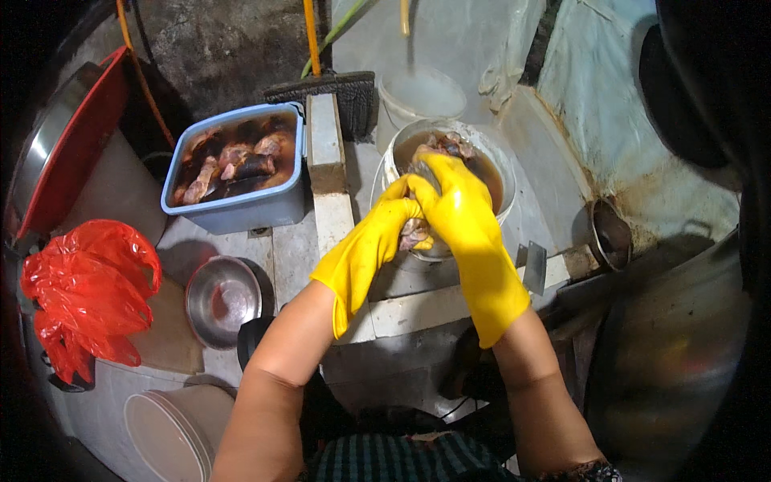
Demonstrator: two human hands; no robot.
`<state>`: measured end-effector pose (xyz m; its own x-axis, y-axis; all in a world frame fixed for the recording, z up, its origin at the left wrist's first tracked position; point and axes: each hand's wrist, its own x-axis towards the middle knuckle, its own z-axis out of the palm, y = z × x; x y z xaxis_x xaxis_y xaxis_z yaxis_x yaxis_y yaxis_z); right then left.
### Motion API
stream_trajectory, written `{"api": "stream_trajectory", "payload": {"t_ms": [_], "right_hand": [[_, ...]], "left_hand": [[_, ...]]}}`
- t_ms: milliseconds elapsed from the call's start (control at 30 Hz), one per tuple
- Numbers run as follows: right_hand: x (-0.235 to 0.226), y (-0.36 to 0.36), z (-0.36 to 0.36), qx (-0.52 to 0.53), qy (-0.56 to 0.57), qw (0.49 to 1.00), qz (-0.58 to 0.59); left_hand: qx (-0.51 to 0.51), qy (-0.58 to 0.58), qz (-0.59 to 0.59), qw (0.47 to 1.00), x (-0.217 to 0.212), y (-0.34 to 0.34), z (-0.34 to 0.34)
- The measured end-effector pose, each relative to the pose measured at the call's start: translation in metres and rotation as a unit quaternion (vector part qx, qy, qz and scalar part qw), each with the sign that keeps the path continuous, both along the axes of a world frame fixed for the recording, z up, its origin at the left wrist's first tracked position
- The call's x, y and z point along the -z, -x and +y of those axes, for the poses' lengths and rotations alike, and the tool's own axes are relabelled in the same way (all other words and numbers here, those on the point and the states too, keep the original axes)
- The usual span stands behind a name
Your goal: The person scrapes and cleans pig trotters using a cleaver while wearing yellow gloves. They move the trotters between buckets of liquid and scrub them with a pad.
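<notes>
Bucket (390,162), white, murky liq. inside, sits under both gloves I'm watching. R hand (450,189): fingers bent next to L, can't tell what's in its grip. L hand (384,229): grip closed round meat pc (414,234) at bucket's near rim.

Glossy rubber gloves (467,210), shiny metal bowl (204,299)

No text, labels, brands, numbers or signs readable anywhere in view.
</notes>
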<state>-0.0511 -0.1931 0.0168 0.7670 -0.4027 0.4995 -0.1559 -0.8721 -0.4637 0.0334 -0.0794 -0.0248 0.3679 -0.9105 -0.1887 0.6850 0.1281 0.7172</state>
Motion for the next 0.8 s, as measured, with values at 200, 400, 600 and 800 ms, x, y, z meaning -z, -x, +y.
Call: {"api": "stream_trajectory", "payload": {"t_ms": [200,400,600,800], "right_hand": [[-0.004,-0.049,-0.063,0.155,0.002,0.982,0.107],[0.049,-0.016,-0.091,0.223,-0.042,0.893,0.388],[0.023,0.001,-0.083,0.185,-0.089,0.93,0.305],[-0.011,-0.014,-0.031,0.049,-0.006,0.999,-0.006]], "left_hand": [[0.001,-0.05,-0.006,0.999,-0.006,-0.005,-0.008],[0.006,-0.025,0.002,1.0,0.001,-0.008,-0.008],[-0.01,-0.033,-0.062,0.997,0.007,-0.038,0.001],[-0.021,-0.038,-0.241,0.97,0.013,-0.055,0.013]]}}
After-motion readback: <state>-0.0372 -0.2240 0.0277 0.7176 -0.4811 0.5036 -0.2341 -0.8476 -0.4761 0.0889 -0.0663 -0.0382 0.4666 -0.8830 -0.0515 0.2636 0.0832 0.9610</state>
